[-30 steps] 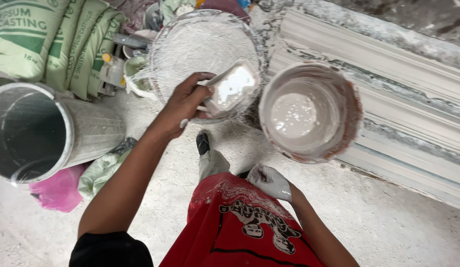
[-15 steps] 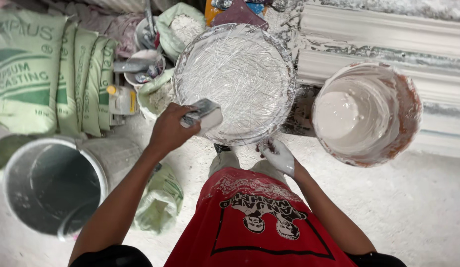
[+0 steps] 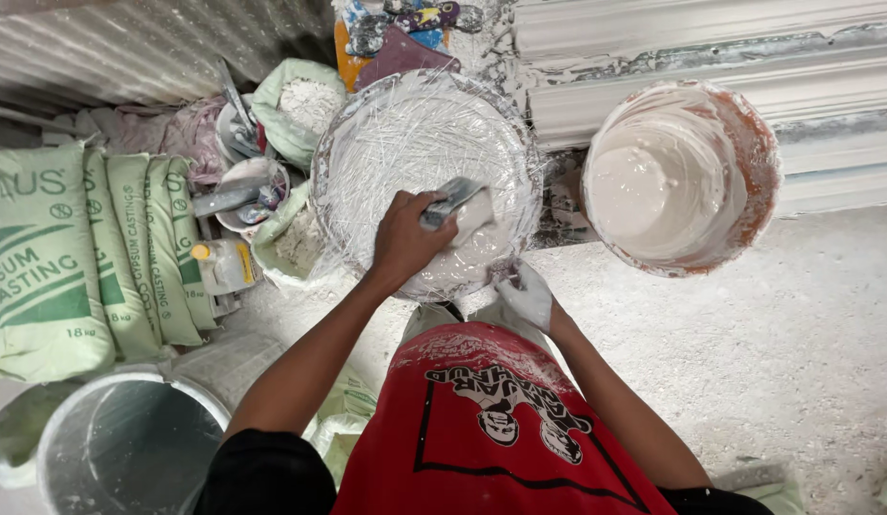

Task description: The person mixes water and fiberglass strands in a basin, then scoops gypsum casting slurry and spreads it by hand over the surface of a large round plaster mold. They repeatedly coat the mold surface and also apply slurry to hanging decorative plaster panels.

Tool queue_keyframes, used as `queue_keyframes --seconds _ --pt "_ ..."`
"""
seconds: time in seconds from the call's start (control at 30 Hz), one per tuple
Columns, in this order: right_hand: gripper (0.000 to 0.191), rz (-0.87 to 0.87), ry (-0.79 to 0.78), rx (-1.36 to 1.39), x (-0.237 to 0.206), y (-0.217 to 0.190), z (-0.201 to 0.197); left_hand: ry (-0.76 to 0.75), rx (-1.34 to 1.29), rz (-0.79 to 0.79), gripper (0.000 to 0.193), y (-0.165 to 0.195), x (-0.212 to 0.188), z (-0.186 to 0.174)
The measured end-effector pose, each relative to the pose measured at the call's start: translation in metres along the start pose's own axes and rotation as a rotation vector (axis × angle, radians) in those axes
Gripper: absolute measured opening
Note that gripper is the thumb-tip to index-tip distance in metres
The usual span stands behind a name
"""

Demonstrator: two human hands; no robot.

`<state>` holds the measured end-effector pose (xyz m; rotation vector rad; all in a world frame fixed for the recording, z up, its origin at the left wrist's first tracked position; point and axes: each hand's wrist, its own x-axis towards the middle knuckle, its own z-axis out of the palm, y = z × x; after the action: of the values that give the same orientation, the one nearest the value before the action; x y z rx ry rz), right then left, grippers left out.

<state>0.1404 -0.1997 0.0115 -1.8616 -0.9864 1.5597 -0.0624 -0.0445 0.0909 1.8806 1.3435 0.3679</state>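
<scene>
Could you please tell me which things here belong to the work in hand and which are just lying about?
In use:
left hand holding the scraper
right hand on the round mould's rim
bucket of wet plaster

Lying about:
green sacks
empty grey bucket
small bowl of tools

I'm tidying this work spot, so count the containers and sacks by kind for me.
Round basin of fibres and plaster: 1
Bucket of wet plaster: 1
Empty grey bucket: 1
Green sacks: 4, stacked side by side
Total: 7
</scene>
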Motion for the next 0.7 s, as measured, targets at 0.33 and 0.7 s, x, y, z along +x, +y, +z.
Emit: queue_keyframes --seconds 0.33,0.7 --pt "0.026 -0.031 0.215 -0.106 0.010 0.029 0.007 0.146 0.126 -0.038 0.054 0.008 0.091 -0.017" --pt "0.024 -0.039 0.190 -0.076 0.020 0.051 0.017 0.343 0.466 0.178 0.051 -0.062 0.049 -0.103"
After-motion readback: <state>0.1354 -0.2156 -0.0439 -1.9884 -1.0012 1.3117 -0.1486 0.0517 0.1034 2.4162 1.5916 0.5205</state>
